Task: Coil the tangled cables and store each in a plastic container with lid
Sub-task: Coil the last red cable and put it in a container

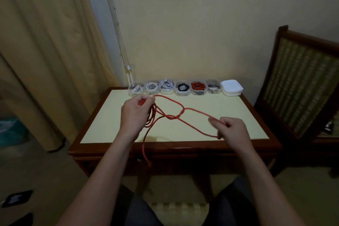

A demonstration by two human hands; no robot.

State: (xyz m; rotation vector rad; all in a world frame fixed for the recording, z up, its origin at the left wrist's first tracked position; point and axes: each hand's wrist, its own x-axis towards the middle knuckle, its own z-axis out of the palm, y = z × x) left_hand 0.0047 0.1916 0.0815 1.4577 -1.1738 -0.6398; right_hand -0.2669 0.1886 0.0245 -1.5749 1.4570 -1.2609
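- The left grip (136, 112), centre-left of the frame, is clamping curled fingers around a bundle of loops of the red cable (172, 117) and holding them above the tabletop (102, 124).
- The right grip (233, 128), centre-right, is pinching a long loop of the same cable, with its fingers curling around the strand.
- Between the two grips the cable is crossing itself in a loose knot at mid-frame, and one end is hanging past the tabletop's near edge, lower centre.
- Six clear plastic containers (182, 88) are sitting side by side along the tabletop's far edge, upper centre, open-topped. Each is holding a coiled cable: three white on the left, then one black, one red and a greyish one.
- A stack of white lids (232, 87) is sitting just beside the right end of that row.
- A wooden chair (302, 79) is standing at the right edge of the frame, and a curtain (45, 42) is hanging along the left.
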